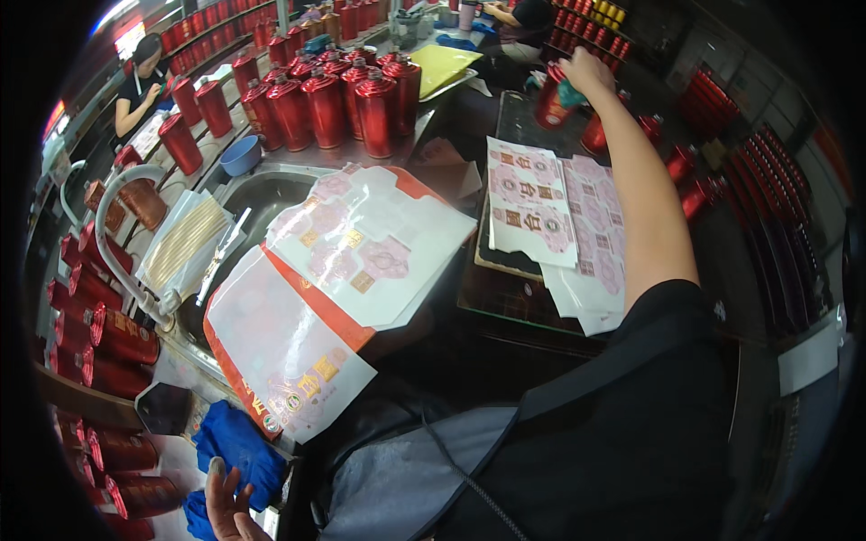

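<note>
My right hand [588, 74] reaches far out to the right and closes round the upper part of a red metallic bottle [548, 115]. A small green patch [568, 94], perhaps cloth, shows just under that hand; I cannot tell exactly what it is. At the lower left, my left hand [231, 507] is partly in view, its fingers loosely bent and apart with nothing visible in them. It is nearest to a crumpled blue cloth [236, 455]. Printed transfer sheets [361, 243] lie over the sink on a red-orange board [287, 284], and more printed sheets [532, 198] rest on a dark stand.
Red bottles [325, 108] crowd the bench ahead, with others lying along the left [124, 334]. A curved faucet [113, 225] rises beside the sink [271, 191]. Nearby is a blue bowl [240, 155]. Another person [140, 90] sits at the far left.
</note>
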Demonstrator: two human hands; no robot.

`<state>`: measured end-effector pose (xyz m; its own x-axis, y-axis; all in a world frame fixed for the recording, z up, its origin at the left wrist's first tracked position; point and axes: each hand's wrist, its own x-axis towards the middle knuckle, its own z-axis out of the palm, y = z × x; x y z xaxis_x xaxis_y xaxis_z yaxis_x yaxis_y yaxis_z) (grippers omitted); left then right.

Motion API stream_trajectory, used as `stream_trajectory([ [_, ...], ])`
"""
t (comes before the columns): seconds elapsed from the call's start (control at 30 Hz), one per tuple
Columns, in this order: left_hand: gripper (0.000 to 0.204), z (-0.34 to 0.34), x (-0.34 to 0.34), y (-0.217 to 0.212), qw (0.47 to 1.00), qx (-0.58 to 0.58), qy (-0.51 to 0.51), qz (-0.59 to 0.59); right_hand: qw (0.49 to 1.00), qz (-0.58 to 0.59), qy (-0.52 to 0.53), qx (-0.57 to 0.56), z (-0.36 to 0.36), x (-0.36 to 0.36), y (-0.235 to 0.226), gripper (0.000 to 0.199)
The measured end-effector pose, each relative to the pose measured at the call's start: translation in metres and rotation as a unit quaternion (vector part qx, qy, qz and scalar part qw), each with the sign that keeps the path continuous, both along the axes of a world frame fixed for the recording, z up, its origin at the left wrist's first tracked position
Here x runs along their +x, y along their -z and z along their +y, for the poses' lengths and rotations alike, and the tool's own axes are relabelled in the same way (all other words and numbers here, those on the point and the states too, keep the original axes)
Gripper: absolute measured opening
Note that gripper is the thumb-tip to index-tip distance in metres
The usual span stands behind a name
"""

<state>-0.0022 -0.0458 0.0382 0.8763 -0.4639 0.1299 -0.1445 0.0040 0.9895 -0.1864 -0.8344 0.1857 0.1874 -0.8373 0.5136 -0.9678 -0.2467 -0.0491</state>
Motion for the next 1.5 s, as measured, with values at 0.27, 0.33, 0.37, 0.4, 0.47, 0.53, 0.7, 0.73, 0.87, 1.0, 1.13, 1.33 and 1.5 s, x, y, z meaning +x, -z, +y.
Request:
stream_trajectory([
  [0.27, 0.048, 0.004, -0.016, 0.006, 0.997, 0.034, -0.061, 0.032, 0.994, -0.052, 0.032, 0.088, -0.135, -0.022, 0.068, 0.055],
  [0.33, 0.047, -0.012, -0.018, 0.003, 0.982, 0.11, -0.15, 0.024, 0.992, -0.04, -0.075, 0.092, -0.177, -0.028, 0.119, 0.066],
  [0.37, 0.046, -0.03, -0.001, 0.021, 0.996, 0.042, -0.063, 0.043, 0.996, 0.037, -0.036, 0.068, -0.238, -0.114, 0.081, 0.071],
  [0.4, 0.045, -0.039, 0.008, 0.026, 0.998, 0.026, -0.024, 0.047, 0.989, 0.145, -0.032, 0.018, -0.265, -0.157, 0.041, 0.072],
  [0.47, 0.045, 0.003, -0.003, 0.069, 0.989, -0.134, -0.033, 0.057, 0.969, 0.241, -0.034, -0.048, -0.289, -0.101, -0.173, 0.072],
  [0.53, 0.044, -0.029, -0.006, 0.0, 0.999, -0.026, -0.025, 0.022, 0.994, 0.097, -0.032, -0.03, -0.272, -0.061, -0.013, 0.061],
  [0.7, 0.039, -0.023, 0.01, -0.002, 0.998, -0.06, -0.032, 0.014, 0.904, -0.101, -0.406, -0.084, 0.021, 0.158, -0.11, 0.034],
  [0.73, 0.037, -0.022, 0.015, -0.001, 0.997, -0.074, -0.029, 0.012, 0.859, -0.122, -0.494, -0.059, 0.061, 0.198, -0.119, 0.026],
  [0.87, 0.029, -0.002, 0.005, 0.006, 0.986, -0.063, -0.151, 0.008, 0.723, -0.077, -0.685, 0.041, 0.263, 0.361, -0.076, 0.035],
  [1.0, 0.024, 0.019, 0.002, 0.02, 0.962, -0.054, -0.268, -0.006, 0.622, 0.014, -0.782, -0.04, 0.364, 0.51, -0.066, 0.042],
  [1.13, 0.022, 0.032, 0.005, 0.027, 0.949, -0.05, -0.31, 0.036, 0.638, 0.106, -0.762, 0.035, 0.386, 0.644, -0.049, 0.053],
  [1.33, 0.026, 0.071, 0.002, 0.049, 0.914, -0.029, -0.399, 0.066, 0.628, 0.342, -0.697, 0.051, 0.329, 0.738, -0.018, 0.087],
  [1.5, 0.027, 0.062, 0.034, 0.039, 0.939, -0.036, -0.332, 0.08, 0.588, 0.276, -0.76, -0.012, 0.325, 0.773, 0.028, 0.072],
])
